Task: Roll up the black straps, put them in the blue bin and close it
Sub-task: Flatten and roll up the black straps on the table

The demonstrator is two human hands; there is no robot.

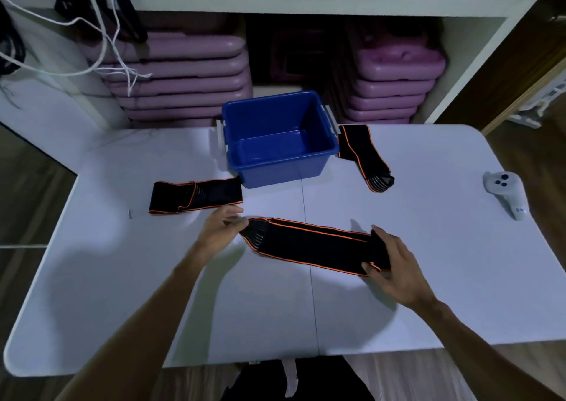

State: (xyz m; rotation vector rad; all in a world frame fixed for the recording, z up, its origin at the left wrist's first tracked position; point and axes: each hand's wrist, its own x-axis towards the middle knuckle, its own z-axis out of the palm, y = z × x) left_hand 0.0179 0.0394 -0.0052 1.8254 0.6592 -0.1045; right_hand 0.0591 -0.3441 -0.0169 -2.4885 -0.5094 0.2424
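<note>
Forearms cut off at the bottom edge. Right hand (395,269) pinches the right end of the centre strap (309,244); left hand (222,229) pinches its left end, fingertips blurred. Strap black, orange-edged, flat on the white table (153,293). Two more straps, middle left (196,194) and middle right (363,155), flank the open blue bin (275,137); no lid in view. Shelving fills the top of the frame.

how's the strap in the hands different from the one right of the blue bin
The held strap lies stretched straight, gripped by the left hand and right hand; the right strap lies bent and untouched beside the bin. Both are black with orange edging and unrolled.
</note>
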